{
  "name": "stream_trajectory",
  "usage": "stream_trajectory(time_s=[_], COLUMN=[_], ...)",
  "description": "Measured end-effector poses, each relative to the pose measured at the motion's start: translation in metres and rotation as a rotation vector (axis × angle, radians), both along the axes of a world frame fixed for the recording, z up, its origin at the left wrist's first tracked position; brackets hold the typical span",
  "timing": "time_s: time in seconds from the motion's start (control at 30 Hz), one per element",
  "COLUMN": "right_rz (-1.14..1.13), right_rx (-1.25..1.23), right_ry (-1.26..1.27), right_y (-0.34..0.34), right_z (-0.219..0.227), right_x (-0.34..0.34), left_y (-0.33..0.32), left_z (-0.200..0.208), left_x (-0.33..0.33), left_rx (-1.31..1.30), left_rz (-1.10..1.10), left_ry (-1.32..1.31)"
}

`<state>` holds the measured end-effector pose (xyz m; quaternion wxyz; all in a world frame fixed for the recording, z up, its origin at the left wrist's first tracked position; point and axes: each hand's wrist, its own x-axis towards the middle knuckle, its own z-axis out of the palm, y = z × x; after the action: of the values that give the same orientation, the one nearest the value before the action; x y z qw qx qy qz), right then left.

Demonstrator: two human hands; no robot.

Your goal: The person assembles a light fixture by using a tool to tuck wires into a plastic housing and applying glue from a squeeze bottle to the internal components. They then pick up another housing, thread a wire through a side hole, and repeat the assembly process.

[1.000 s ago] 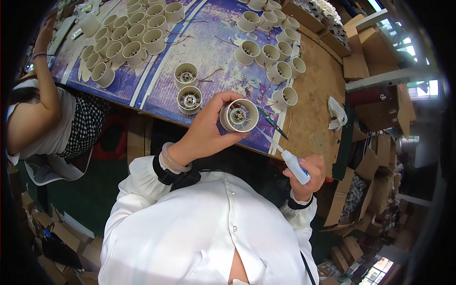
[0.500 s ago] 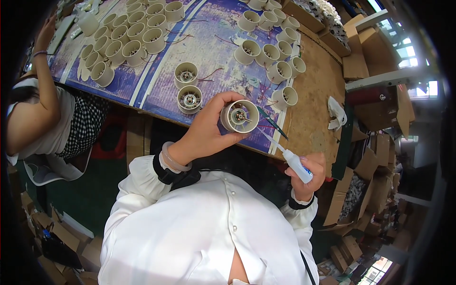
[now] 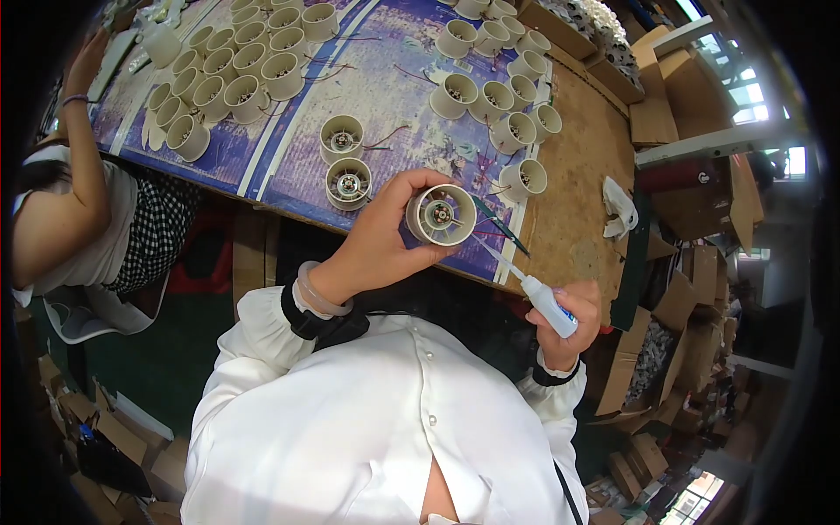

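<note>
My left hand (image 3: 379,236) is wrapped round a cream cylindrical housing (image 3: 418,229) with a small motor and spokes inside, its open end tilted toward me. In my right hand (image 3: 571,319) is a white squeeze bottle with a long thin nozzle (image 3: 549,308). The nozzle tip reaches the housing's lower right rim; whether it touches is too fine to tell. Two similar housings (image 3: 348,185) stand just left of my left hand, one behind the other. Dark tweezers (image 3: 502,226) lie on the table behind the held housing.
More housings with thin wires stand in a group at the far left (image 3: 243,92) and another at the back right (image 3: 493,103). A crumpled white tissue (image 3: 619,208) lies on the bare brown board (image 3: 573,184). Another person's arm (image 3: 85,149) is at the left. Cardboard boxes (image 3: 654,350) stand at the right.
</note>
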<state>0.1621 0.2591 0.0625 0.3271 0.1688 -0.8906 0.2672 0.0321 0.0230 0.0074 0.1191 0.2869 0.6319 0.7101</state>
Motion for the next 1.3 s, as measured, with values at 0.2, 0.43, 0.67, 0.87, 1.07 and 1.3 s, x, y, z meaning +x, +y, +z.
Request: stream_trajectory(time_s=[0.2, 0.43, 0.67, 0.87, 1.07, 1.3], right_rz=[0.005, 0.011, -0.003, -0.014, -0.014, -0.024], right_rx=[0.01, 0.025, 0.017, 0.015, 0.022, 0.04], right_ry=[0.006, 0.004, 0.018, 0.016, 0.0, 0.004], right_y=[0.0, -0.002, 0.002, 0.002, 0.001, 0.0], right_z=[0.003, 0.006, 0.002, -0.003, -0.005, -0.005], right_x=[0.0, 0.0, 0.001, 0.002, 0.004, 0.004], left_y=[0.002, 0.001, 0.0, -0.001, 0.003, 0.002], left_z=[-0.001, -0.001, -0.001, -0.001, -0.004, -0.005], left_x=[-0.002, -0.001, -0.002, -0.002, 0.001, 0.001], left_rx=[0.093, 0.058, 0.066, 0.014, 0.062, 0.04], left_rz=[-0.02, -0.014, -0.015, -0.01, 0.028, 0.041], left_ry=[0.039, 0.077, 0.048, 0.077, 0.043, 0.065])
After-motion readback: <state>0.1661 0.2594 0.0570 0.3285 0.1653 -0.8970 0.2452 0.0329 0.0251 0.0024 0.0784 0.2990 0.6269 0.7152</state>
